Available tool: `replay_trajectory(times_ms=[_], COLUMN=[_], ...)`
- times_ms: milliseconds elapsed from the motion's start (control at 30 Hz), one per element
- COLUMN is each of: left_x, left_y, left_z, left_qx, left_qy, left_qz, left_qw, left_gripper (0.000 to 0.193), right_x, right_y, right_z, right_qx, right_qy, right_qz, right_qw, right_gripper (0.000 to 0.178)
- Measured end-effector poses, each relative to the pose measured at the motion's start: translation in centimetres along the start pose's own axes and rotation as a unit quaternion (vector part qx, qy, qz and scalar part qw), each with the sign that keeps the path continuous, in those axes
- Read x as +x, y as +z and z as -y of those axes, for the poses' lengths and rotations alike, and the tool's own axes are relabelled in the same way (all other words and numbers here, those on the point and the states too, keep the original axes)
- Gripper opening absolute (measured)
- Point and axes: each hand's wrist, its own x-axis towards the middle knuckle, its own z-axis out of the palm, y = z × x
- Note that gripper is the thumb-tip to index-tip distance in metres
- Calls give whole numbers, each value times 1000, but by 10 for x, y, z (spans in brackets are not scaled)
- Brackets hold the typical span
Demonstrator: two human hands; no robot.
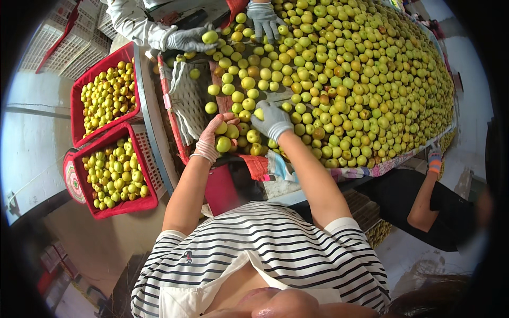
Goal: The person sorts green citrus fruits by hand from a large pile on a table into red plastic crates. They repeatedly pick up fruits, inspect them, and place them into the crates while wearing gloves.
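Observation:
A large heap of small round yellow-green fruits, which look like jujubes, covers the table. My left hand, in a pinkish glove with a striped cuff, curls around a few jujubes at the near edge of the sorting area. My right hand, in a grey glove, has its fingers closed on one jujube just to the right. Loose jujubes lie between and beyond my hands. Left of them, a pale, dimpled padded chute slopes off the table.
Two red crates of jujubes stand at the left, beside a metal rail. Across the table, a co-worker's grey-gloved hand holds a jujube; the other glove rests on the heap. Another person's gloved hand is at the right edge. White crates stack far left.

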Motion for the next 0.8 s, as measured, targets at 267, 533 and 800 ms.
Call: replay_trajectory(times_ms=[267, 533, 800], left_x=[-33, -126, -233], left_y=[1, -67, -294], left_z=[-9, -41, -91], left_qx=[26, -234, -272], left_qy=[-13, 116, 382], left_qz=[140, 179, -198], left_qw=[990, 949, 861], left_gripper=[86, 69, 53], right_x=[-26, -62, -76], right_y=[16, -17, -28], right_z=[56, 10, -65], right_qx=[107, 24, -276], right_qy=[-80, -287, -246], right_qz=[-37, 32, 73], right_qw=[990, 957, 926], right_gripper=[52, 56, 80])
